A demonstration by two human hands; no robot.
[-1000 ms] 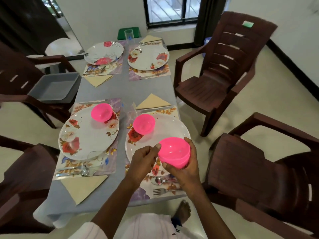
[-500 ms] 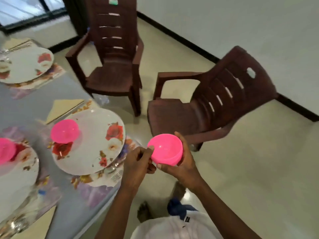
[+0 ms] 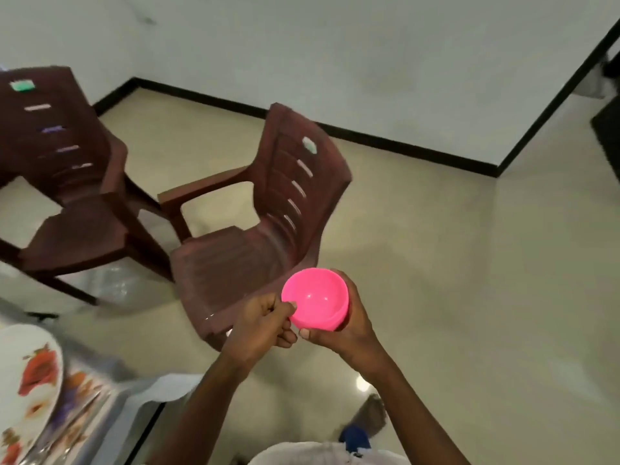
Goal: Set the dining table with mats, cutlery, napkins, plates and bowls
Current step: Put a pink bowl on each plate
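Both hands [image 3: 263,325] [image 3: 350,325] around pink bowl [image 3: 317,298]

Nothing readable from here. The green sticker [image 3: 22,85] on the upper-left chair [image 3: 67,182] is a blur; so is the pale sticker [image 3: 309,145] on the centre chair [image 3: 235,260].

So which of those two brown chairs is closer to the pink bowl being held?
The middle chair, whose seat sits right beside the pink bowl; the other chair stands off at the left edge.
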